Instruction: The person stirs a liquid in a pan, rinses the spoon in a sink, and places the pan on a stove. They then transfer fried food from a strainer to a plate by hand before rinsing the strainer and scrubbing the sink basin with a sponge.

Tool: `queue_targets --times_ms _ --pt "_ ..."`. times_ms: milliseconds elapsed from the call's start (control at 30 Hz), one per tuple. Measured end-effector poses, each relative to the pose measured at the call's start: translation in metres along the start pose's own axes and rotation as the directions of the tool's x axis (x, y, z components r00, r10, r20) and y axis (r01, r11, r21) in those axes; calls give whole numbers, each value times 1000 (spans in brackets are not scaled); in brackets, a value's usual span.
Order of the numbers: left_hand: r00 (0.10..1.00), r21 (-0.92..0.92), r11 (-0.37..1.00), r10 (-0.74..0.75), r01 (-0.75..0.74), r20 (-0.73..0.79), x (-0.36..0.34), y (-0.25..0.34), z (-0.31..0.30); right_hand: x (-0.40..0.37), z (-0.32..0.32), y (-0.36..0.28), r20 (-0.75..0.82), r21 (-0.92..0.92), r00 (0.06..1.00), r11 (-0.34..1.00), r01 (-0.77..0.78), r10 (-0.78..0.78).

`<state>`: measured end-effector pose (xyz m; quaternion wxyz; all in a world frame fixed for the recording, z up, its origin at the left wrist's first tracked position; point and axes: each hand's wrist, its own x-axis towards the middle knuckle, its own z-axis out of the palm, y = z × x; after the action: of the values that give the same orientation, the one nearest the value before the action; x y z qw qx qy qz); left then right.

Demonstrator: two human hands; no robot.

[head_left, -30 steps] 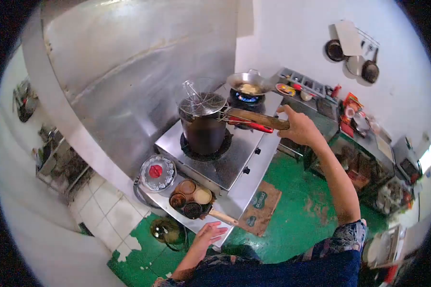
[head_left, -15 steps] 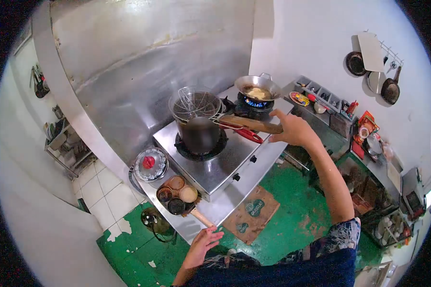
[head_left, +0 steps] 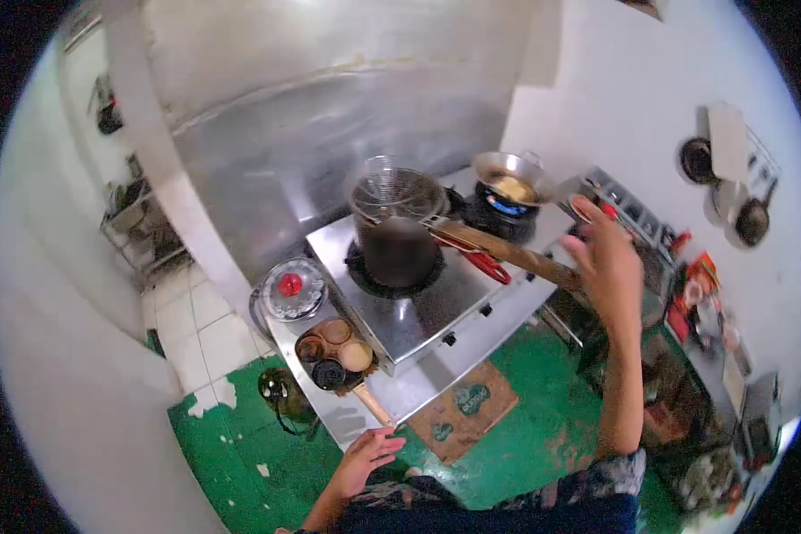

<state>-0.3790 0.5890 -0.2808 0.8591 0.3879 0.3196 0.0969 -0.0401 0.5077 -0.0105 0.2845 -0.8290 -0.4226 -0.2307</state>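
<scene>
My right hand (head_left: 610,267) is raised with fingers apart, near the end of the strainer's long wooden handle (head_left: 516,254). The wire strainer (head_left: 399,189) rests over a tall dark pot (head_left: 400,254) on the front burner. Beyond my fingertips stands a small metal wok (head_left: 529,173) holding pale yellow food (head_left: 514,189) above a blue flame. My left hand (head_left: 365,458) is low at the counter's front corner, fingers loosely spread. Its fingertips are close to the wooden handle (head_left: 371,405) of a pan with several round cups (head_left: 336,351).
A patterned lid with a red knob (head_left: 291,285) lies left of the stove (head_left: 418,325). Red tongs-like handles (head_left: 485,265) stick out under the strainer handle. A side counter at right carries a divided tray (head_left: 636,209) and packets. Cardboard (head_left: 463,414) lies on the green floor.
My right hand has moved right, away from the end of the strainer handle, and its fingers have risen toward the wok side. The view has shifted. My left hand stays near the pan handle.
</scene>
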Motion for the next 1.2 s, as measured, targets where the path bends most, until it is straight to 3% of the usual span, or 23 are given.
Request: queue_targets --times_ms 33,100,133,167,200,233,267,333,367,400,433,500,567,600,700,833,900,1033,1067,1133,1200 --pt "1000 6 1000 -23 23 -2 -2 0 -6 -11 3 -1 -210 117 975 989 93 -67" --pt "998 -29 999 -22 21 -57 -3 -8 -23 -44 3 -38 -351 401 936 905 143 7" --pt "997 -29 998 -48 47 -60 2 -17 -38 -67 19 -42 -378 491 925 840 230 -32" --pt "995 -26 997 -76 74 -64 -2 -22 -52 -93 37 -40 -325 547 932 772 324 -161" --pt "993 -39 996 -88 85 -83 -10 -13 -61 -105 42 -62 -241 458 890 763 456 -387" --pt "990 -65 996 -65 57 -125 -18 -3 -70 -123 57 -86 -124 426 877 774 469 -464" --pt "989 -59 997 -61 53 -136 -27 9 -81 -137 79 -110 -37 489 861 742 458 -507" --pt "993 -141 990 8 -24 -117 -39 12 -129 -166 123 -169 241 735 876 668 115 -417" --pt "989 -150 987 25 -47 -144 -50 21 -150 -174 133 -199 437 738 788 674 -38 -433" --pt "972 -276 948 100 -157 -212 -63 32 -174 -191 157 -227 517 756 728 639 -142 -449" --pt "944 -385 882 166 -271 -285 -76 42 -199 -204 174 -258 509 770 719 625 -133 -474" --pt "903 -396 849 193 -349 -383 -99 52 -266 -226 205 -326 449 849 594 526 -51 -667" --pt "854 -494 722 269 -485 -445 -130 61 -338 -239 230 -399 534 827 497 544 -141 -684" --pt "844 -534 679 254 -504 -473 -149 68 -371 -247 255 -428 467 850 492 527 -20 -735" --pt "747 -513 606 217 -608 -628 -203 85 -457 -253 302 -519 505 828 450 561 -11 -736" --pt "692 -536 506 186 -676 -697 -241 124 -555 -238 359 -596 474 812 468 575 94 -746" --pt "698 -547 507 168 -667 -696 -236 152 -593 -223 381 -616 554 760 487 649 36 -675" --pt "728 -602 471 138 -645 -672 -187 214 -682 -176 461 -638 645 591 576 805 41 -503" --pt "746 -627 441 168 -642 -645 -178 236 -695 -167 487 -639 631 595 585 801 57 -510" --pt "766 -651 423 202 -630 -610 -143 267 -746 -138 552 -658 565 577 691 815 59 -451" --pt "786 -669 426 214 -609 -580 -106 314 -796 -99 615 -695 571 559 700 828 51 -429"
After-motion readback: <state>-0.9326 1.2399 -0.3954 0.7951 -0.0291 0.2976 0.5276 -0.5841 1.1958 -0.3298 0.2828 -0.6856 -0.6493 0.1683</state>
